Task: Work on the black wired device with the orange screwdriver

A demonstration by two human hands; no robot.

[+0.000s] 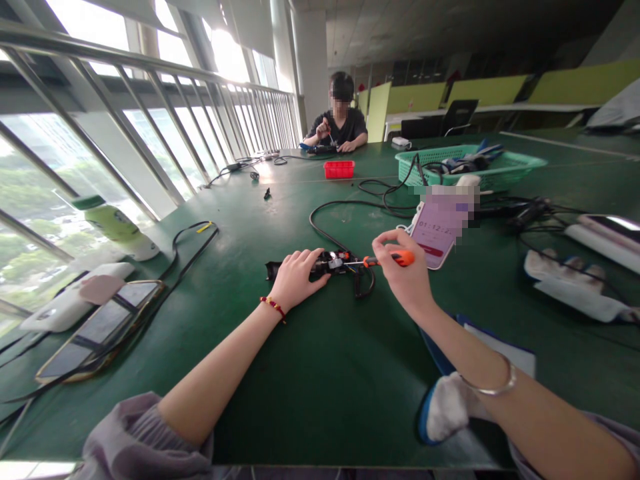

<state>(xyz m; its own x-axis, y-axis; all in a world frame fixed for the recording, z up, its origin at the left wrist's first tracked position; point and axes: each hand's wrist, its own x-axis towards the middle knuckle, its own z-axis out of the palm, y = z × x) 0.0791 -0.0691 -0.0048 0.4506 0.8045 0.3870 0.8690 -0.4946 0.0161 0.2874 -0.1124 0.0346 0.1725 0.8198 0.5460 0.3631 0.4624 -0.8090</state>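
Work on the black device [336,264], lying under the left hand [299,275] and jutting out to its right, seems unfinished: the screwdriver [404,257] points into it, though details done or left are too small to tell. The left hand curls around the device; the right hand [404,279] pinches the screwdriver's handle.

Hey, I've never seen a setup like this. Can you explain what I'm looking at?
There's no robot: one camera, worn on a person's head, looks forward and down at their bare hands. The left hand holds a long black device with cables against a glossy green tabletop. The right hand holds an orange-handled metal screwdriver, its tip at the device. Beyond are a small red plastic box, a teal plastic basket and a phone showing a timer. Another person is across the table.
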